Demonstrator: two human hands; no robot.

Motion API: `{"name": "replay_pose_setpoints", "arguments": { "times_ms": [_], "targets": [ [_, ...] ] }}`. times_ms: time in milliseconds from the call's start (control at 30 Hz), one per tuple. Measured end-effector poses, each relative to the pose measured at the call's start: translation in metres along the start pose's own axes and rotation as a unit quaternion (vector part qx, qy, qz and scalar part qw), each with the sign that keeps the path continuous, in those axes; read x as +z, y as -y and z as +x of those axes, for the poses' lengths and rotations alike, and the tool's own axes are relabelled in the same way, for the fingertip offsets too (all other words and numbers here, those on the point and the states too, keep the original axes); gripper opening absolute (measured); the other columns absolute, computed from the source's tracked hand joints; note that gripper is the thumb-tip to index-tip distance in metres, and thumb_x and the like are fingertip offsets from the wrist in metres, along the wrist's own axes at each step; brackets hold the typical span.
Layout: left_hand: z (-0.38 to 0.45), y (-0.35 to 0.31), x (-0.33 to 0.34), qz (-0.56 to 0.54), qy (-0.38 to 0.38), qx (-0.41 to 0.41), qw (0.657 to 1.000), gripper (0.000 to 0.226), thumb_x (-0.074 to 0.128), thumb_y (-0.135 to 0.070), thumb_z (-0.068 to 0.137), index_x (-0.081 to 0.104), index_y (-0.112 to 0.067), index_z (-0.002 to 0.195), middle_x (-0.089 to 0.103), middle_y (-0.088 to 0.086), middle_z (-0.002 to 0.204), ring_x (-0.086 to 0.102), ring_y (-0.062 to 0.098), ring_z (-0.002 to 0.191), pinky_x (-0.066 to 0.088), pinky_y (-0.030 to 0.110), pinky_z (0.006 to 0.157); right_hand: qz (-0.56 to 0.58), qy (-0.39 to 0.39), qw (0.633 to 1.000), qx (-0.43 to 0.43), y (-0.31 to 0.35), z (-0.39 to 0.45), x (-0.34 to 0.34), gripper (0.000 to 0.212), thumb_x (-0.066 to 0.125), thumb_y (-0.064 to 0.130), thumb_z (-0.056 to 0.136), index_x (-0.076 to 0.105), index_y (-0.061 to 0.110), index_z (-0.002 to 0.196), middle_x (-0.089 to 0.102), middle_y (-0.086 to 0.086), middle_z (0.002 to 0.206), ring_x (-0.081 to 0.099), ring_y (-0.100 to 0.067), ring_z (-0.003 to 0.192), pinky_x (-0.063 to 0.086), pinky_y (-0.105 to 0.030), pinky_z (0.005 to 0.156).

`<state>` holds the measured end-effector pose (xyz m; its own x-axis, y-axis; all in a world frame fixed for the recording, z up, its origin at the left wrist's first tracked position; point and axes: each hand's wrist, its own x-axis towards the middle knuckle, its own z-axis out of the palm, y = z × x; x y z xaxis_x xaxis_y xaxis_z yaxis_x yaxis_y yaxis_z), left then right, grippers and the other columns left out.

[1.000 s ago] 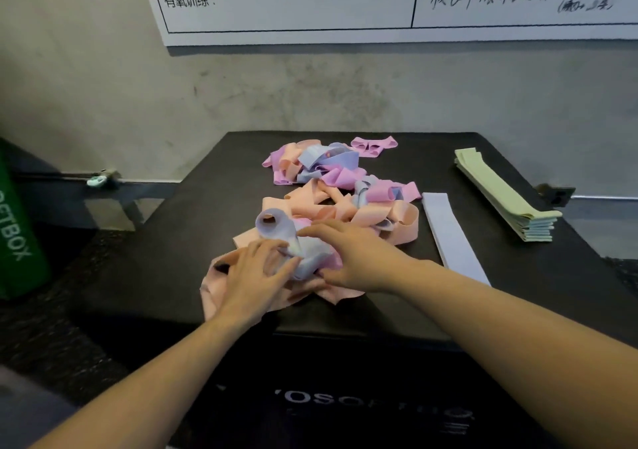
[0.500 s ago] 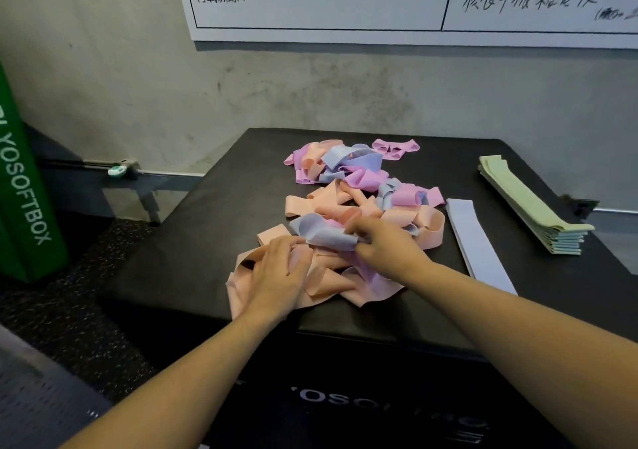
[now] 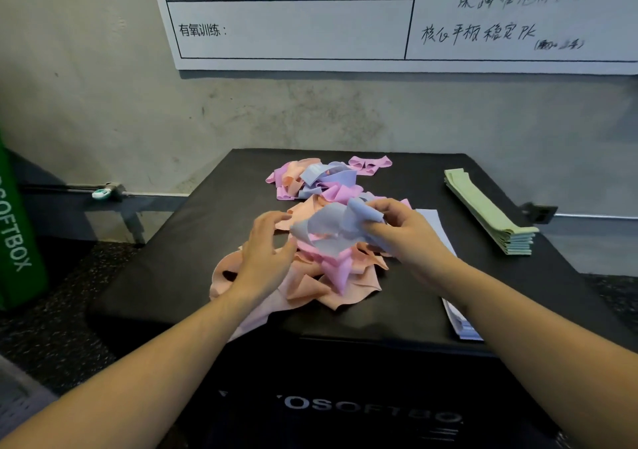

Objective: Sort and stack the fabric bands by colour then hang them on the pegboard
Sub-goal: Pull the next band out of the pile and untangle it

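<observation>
A jumbled pile of fabric bands [image 3: 321,276] in peach, pink and pale blue lies on the black padded box [image 3: 179,276]. My right hand [image 3: 407,238] pinches a pale blue band [image 3: 328,227] and holds it lifted just above the pile. My left hand [image 3: 266,252] hovers with spread fingers at the band's left edge, thumb touching the fabric. A flat stack of pale blue bands [image 3: 445,238] lies to the right, partly under my right forearm. A neat stack of green bands [image 3: 490,214] sits at the box's right edge.
A second heap of mixed bands [image 3: 324,179] lies at the back of the box. A whiteboard [image 3: 379,27] with writing hangs on the grey wall. A green soft box [image 3: 17,234] stands at the left on dark speckled floor.
My right hand has pulled the pale blue band up out of the pile. My left hand has come off the peach bands and opened beside it. The camera has tilted upward.
</observation>
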<state>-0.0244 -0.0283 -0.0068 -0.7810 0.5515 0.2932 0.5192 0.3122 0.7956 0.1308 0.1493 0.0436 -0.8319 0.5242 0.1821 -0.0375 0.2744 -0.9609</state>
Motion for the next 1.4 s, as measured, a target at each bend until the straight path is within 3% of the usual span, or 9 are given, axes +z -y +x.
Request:
{"name": "replay_pose_setpoints", "arguments": {
  "times_ms": [133,333,500,667,933,1100,1200,1300,1400],
  "targets": [
    [-0.02,-0.046,0.002,-0.177,0.07,0.035,0.981,0.05,0.06,-0.059,0.081,0.049,-0.042,0.127,0.048,-0.014,0.14,0.049,0.0,0.129,0.046,0.034,0.106,0.042,0.018,0.999,0.024,0.011,-0.022,-0.01,0.018,0.064,0.006,0.095,0.071,0.021,0.103,0.069,-0.011,0.103,0.063,-0.017,0.084,0.057,-0.036,0.077],
    [-0.053,-0.105,0.011,-0.126,0.204,0.084,0.967,0.053,0.075,-0.034,0.091,0.042,-0.058,0.124,0.064,-0.013,0.118,0.062,-0.008,0.103,0.052,0.013,0.087,0.057,0.015,0.998,0.031,0.029,-0.061,-0.021,0.02,0.062,0.005,0.094,0.071,0.019,0.105,0.073,-0.009,0.103,0.067,-0.018,0.091,0.056,-0.042,0.087],
    [-0.08,-0.134,0.019,-0.156,0.149,0.107,0.971,0.023,0.073,-0.021,0.093,0.059,-0.034,0.106,0.068,-0.015,0.092,0.063,-0.002,0.082,0.044,0.008,0.07,0.101,0.012,0.994,0.045,0.041,-0.091,-0.034,0.021,0.06,0.016,0.098,0.067,0.021,0.117,0.075,-0.003,0.104,0.07,-0.016,0.093,0.055,-0.037,0.088],
    [-0.096,-0.145,0.026,-0.234,0.159,0.088,0.955,0.064,0.076,-0.023,0.091,0.041,-0.058,0.132,0.067,-0.012,0.121,0.069,0.008,0.107,0.055,0.022,0.088,0.067,0.019,0.996,0.055,0.046,-0.113,-0.05,0.017,0.057,0.034,0.101,0.064,0.031,0.117,0.071,-0.011,0.112,0.069,-0.017,0.093,0.053,-0.039,0.089],
    [-0.107,-0.163,0.024,-0.187,0.116,0.113,0.969,0.022,0.073,-0.024,0.093,0.071,-0.045,0.101,0.072,-0.012,0.102,0.065,0.014,0.098,0.053,0.021,0.08,0.012,0.04,0.998,0.047,0.06,-0.14,-0.066,0.025,0.058,0.045,0.098,0.059,0.037,0.122,0.072,0.001,0.105,0.068,-0.008,0.093,0.053,-0.021,0.076],
    [-0.113,-0.179,0.019,-0.252,0.107,0.043,0.961,0.01,0.073,-0.025,0.091,0.08,-0.028,0.098,0.077,-0.01,0.1,0.067,0.012,0.105,0.051,0.026,0.089,-0.034,0.012,0.999,-0.023,0.062,-0.15,-0.07,0.034,0.059,0.047,0.097,0.048,0.064,0.125,0.069,-0.002,0.11,0.066,-0.01,0.106,0.048,-0.03,0.097],
    [-0.117,-0.188,0.013,-0.28,0.101,0.009,0.954,0.011,0.072,-0.031,0.092,0.08,-0.025,0.096,0.077,-0.012,0.093,0.067,0.004,0.096,0.051,0.026,0.084,-0.064,0.004,0.996,-0.059,0.069,-0.155,-0.074,0.043,0.063,0.047,0.093,0.047,0.065,0.129,0.063,0.015,0.123,0.059,0.001,0.114,0.044,-0.023,0.101],
    [-0.12,-0.194,0.009,-0.326,0.095,-0.011,0.94,0.013,0.068,-0.028,0.095,0.079,-0.022,0.098,0.077,-0.018,0.089,0.065,-0.01,0.086,0.049,0.018,0.08,-0.082,0.021,0.994,-0.072,0.076,-0.16,-0.073,0.042,0.068,0.039,0.093,0.055,0.059,0.127,0.058,0.034,0.124,0.062,0.006,0.096,0.047,-0.016,0.088],
    [-0.121,-0.195,0.008,-0.348,0.091,-0.01,0.933,0.014,0.068,-0.028,0.094,0.08,-0.024,0.102,0.078,-0.007,0.104,0.069,0.009,0.104,0.05,0.029,0.093,-0.101,0.015,0.992,-0.071,0.08,-0.161,-0.07,0.04,0.07,0.037,0.091,0.058,0.051,0.126,0.06,0.034,0.119,0.065,-0.009,0.085,0.047,-0.013,0.077]
  ]
}}
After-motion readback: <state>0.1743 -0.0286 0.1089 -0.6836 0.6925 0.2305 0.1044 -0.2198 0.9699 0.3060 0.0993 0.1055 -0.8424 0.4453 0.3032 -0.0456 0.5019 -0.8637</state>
